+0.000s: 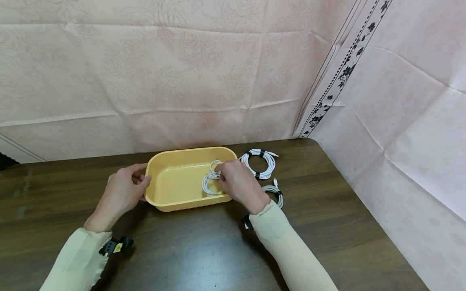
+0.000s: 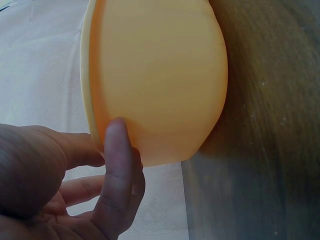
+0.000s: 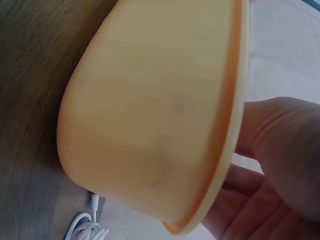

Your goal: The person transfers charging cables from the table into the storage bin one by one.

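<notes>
Pink rose-patterned sheets hang behind the dark wooden bench point(image 1: 204, 250), and from my head view the yellow tub point(image 1: 174, 184) sits near the bench's far edge. My left hand point(image 1: 123, 192) curls its fingers round the tub's left rim, steadying it. My right hand point(image 1: 238, 184) reaches over the right rim and pinches a loose white cable point(image 1: 209, 182) that lies coiled inside the tub against its right wall. Just right of the tub lie two more coiled cables: a larger bundled cable point(image 1: 259, 163) with black ties, and a smaller coil point(image 1: 275, 194) partly hidden behind my right wrist.

At my left wrist, the tub's outer wall point(image 2: 160, 75) fills the view; my fingers point(image 2: 117, 170) are bent, one pressed upright against the wall near its rim.

At my right wrist, I see the tub's other outer wall point(image 3: 150, 110) and rim, with my hand point(image 3: 270, 170) curved over the edge; what it holds inside is hidden here. A bit of white cable point(image 3: 87, 227) shows on the bench below.

I judge that I am setting the first cable down in the tub. Next I would need to loosen my pinch, lift clear of the rim, and reach right for the nearest coil.
</notes>
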`<state>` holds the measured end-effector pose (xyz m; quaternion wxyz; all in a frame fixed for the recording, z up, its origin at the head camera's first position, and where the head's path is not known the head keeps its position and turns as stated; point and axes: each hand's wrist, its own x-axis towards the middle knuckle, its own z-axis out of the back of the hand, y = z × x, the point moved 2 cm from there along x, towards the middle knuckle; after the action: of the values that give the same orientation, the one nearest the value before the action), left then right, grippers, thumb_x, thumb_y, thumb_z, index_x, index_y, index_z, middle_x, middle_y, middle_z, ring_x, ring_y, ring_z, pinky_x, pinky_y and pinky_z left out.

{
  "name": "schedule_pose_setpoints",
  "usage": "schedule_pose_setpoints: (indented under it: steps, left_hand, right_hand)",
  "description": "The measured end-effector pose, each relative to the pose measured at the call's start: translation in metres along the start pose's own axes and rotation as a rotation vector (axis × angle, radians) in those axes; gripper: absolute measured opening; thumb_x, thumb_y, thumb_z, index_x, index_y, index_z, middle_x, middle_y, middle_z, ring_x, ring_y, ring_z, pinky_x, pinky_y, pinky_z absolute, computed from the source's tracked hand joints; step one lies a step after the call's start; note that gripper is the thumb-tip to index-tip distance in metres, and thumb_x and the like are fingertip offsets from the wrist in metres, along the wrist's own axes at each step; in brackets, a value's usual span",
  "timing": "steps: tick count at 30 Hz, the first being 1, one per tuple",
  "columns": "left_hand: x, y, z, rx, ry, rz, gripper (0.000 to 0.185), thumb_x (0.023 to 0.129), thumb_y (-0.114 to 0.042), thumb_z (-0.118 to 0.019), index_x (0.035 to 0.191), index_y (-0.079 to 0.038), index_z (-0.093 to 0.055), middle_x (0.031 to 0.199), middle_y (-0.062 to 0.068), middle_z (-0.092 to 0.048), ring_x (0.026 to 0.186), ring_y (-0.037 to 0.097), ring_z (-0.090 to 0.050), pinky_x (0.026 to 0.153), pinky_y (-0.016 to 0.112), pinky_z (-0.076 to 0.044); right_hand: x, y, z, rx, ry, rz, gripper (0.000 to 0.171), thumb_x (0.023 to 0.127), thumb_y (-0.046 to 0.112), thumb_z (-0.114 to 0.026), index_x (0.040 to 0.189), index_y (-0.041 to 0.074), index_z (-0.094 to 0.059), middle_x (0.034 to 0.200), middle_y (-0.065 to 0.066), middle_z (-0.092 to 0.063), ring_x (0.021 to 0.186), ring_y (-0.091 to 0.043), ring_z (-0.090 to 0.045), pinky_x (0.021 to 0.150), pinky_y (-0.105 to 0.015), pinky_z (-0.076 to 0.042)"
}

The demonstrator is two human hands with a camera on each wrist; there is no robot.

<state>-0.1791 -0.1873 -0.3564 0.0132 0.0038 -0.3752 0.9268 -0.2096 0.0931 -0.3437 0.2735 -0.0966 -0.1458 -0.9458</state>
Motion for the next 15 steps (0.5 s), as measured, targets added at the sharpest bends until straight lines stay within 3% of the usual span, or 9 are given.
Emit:
schedule_pose_setpoints:
  steps: [15]
  left_hand:
    - [-0.0006,0.0000,0.0001,0.001,-0.007,-0.007,0.047,0.103,-0.016,-0.058,0.143,0.008,-0.050,0.102,0.021,-0.065,0.067,0.015,-0.066,0.053,0.024,-0.058]
  right_hand:
    - [-0.0002,0.0010,-0.0039,-0.024,0.033,-0.027,0.027,0.086,-0.001,-0.064,0.067,0.018,-0.063,0.061,0.008,-0.044,0.059,-0.009,-0.043,0.050,-0.020,-0.034]
